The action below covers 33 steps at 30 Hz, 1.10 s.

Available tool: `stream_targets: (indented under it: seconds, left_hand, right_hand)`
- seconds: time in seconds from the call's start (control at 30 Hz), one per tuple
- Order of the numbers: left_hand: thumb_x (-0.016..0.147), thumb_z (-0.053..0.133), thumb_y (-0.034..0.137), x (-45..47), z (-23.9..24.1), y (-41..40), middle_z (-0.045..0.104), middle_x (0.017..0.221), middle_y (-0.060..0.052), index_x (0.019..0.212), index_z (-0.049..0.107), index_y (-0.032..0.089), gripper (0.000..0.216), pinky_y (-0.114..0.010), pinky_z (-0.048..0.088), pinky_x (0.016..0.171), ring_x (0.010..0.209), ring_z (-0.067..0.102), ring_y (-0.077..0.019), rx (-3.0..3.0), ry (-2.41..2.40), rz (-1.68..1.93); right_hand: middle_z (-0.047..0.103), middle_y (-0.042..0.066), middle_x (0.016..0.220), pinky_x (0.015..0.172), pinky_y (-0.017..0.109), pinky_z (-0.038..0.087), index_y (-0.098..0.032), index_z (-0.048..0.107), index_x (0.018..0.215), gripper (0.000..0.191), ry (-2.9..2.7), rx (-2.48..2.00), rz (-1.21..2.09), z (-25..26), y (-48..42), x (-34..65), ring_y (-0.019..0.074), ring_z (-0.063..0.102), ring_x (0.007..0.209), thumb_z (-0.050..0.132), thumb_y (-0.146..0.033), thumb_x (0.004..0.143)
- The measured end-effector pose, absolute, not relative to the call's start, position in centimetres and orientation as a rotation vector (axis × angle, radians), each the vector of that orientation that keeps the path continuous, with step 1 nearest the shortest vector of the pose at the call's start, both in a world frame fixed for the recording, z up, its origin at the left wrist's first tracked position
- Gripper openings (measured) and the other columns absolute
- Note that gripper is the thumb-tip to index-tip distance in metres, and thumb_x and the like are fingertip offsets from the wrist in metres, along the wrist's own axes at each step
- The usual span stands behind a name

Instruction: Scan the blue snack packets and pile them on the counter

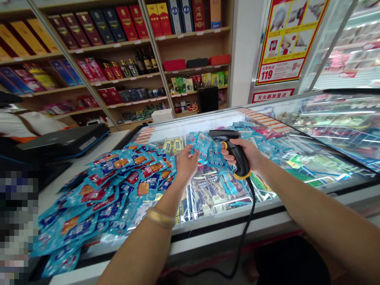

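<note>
In my right hand (249,154) is a black and yellow barcode scanner (239,156), fingers wrapped round its grip. Its head points left, over a light blue snack packet (202,142) that my left hand (188,162) pinches by the near-left edge. The packet's printed back faces up. A large heap of blue snack packets (118,186) with red and dark blue labels lies left of my left hand on the freezer's glass top. More blue packets (252,136) are spread beyond and right of the scanner. The scanner's cable (251,213) hangs over the front edge.
Beneath the packets is a chest freezer (213,221) with ice creams (208,190) in wire baskets. At left stands a black counter device (68,138), with a person (29,120) behind it. Shelves of boxed goods (130,39) line the back wall, next to a fire-safety poster (292,39).
</note>
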<state>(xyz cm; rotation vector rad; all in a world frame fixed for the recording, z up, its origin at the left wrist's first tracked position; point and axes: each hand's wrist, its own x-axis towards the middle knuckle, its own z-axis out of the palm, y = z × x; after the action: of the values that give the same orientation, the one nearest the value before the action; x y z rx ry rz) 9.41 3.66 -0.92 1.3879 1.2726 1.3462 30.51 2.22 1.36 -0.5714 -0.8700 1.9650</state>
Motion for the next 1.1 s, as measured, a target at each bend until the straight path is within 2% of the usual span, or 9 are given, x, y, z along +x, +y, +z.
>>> stream_targets:
  seconds: [0.37,0.57,0.73,0.93,1.1]
  left_hand:
    - [0.078,0.060,0.024,9.6,-0.4,3.4,0.048,0.067,0.004,0.081,0.051,0.022,0.009,-0.025,0.055,0.051,0.060,0.051,-0.0123,1.376,1.302,1.337]
    - [0.084,0.056,0.027,9.5,-0.9,3.8,0.056,0.071,0.002,0.086,0.054,0.022,0.006,-0.027,0.056,0.060,0.065,0.057,-0.0144,1.494,1.383,1.300]
    - [0.088,0.052,0.026,8.6,0.1,3.9,0.060,0.077,0.002,0.089,0.053,0.022,0.004,-0.024,0.051,0.068,0.069,0.059,-0.0126,1.643,1.421,1.446]
    - [0.089,0.047,0.027,1.9,4.3,2.0,0.060,0.077,0.000,0.085,0.050,0.022,0.007,-0.023,0.046,0.072,0.074,0.061,-0.0142,2.018,1.657,1.541]
    - [0.091,0.046,0.031,-6.3,6.7,0.1,0.066,0.082,-0.005,0.094,0.058,0.021,0.016,-0.028,0.044,0.073,0.078,0.063,-0.0207,2.317,2.175,1.333]
  right_hand:
    - [0.054,0.003,0.069,0.044,0.022,0.040,-0.017,0.056,0.087,0.012,-0.965,-0.595,1.954,1.0,2.4,30.6,0.0110,0.042,0.051,0.055,-0.028,0.084]
    - [0.052,0.002,0.068,0.043,0.022,0.038,-0.017,0.056,0.087,0.012,-0.900,-0.561,1.936,1.3,2.2,30.6,0.0112,0.041,0.051,0.058,-0.027,0.081]
    - [0.051,0.002,0.069,0.041,0.020,0.038,-0.016,0.057,0.086,0.014,-0.783,-0.532,1.923,1.7,1.9,29.6,0.0099,0.039,0.050,0.058,-0.028,0.080]
    - [0.051,0.002,0.069,0.040,0.018,0.039,-0.016,0.056,0.087,0.013,-0.700,-0.455,2.041,2.3,1.2,24.7,0.0093,0.041,0.050,0.054,-0.028,0.083]
    - [0.054,0.002,0.068,0.042,0.017,0.040,-0.016,0.055,0.088,0.013,-0.719,-0.387,2.155,1.9,0.7,19.1,0.0093,0.044,0.050,0.055,-0.028,0.084]
